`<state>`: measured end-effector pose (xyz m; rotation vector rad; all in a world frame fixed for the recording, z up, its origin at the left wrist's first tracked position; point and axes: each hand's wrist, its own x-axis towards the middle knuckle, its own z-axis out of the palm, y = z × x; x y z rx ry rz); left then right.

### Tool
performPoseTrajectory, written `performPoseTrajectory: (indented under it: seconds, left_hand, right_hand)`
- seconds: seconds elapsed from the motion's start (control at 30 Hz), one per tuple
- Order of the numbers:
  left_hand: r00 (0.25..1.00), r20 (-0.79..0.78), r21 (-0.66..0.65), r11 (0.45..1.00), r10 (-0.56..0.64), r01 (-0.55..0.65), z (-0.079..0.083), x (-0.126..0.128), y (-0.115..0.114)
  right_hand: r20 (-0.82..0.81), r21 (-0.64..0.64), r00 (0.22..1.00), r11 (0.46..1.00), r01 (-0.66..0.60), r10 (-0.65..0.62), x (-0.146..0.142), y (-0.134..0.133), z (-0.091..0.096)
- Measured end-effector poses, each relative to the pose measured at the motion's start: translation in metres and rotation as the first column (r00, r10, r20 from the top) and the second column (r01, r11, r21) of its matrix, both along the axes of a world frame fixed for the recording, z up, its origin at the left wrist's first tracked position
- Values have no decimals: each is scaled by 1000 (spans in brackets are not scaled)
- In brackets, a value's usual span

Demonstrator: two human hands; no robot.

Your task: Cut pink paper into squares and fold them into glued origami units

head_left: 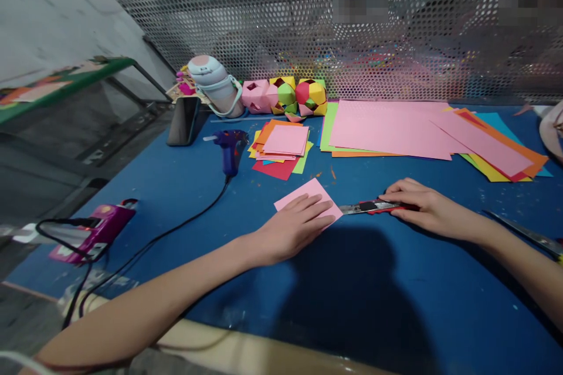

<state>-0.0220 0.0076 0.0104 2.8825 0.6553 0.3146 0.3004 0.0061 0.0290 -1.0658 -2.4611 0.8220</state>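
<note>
A small pink paper square (308, 194) lies on the blue table (360, 281). My left hand (292, 228) rests flat on its near half, fingers stretched out and together. My right hand (424, 206) is closed over the handle of a red utility knife (373, 207) that lies on the table. The knife's metal blade points left and its tip meets the right corner of the pink square.
A blue glue gun (231, 149) and a stack of small coloured squares (281, 149) sit behind. Large pink and coloured sheets (422, 135) lie at the back right. Paper balls (299, 95), a bottle (217, 87), a phone (185, 120), a magenta device (94, 234) and scissors (525, 234) are around.
</note>
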Motion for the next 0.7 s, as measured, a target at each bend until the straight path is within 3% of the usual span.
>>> performPoseTrajectory:
  seconds: [0.7]
  left_hand:
    - [998, 49, -9, 999, 33, -33, -6, 0, -1]
  right_hand:
    - [-44, 61, 996, 995, 75, -72, -1, -18, -9]
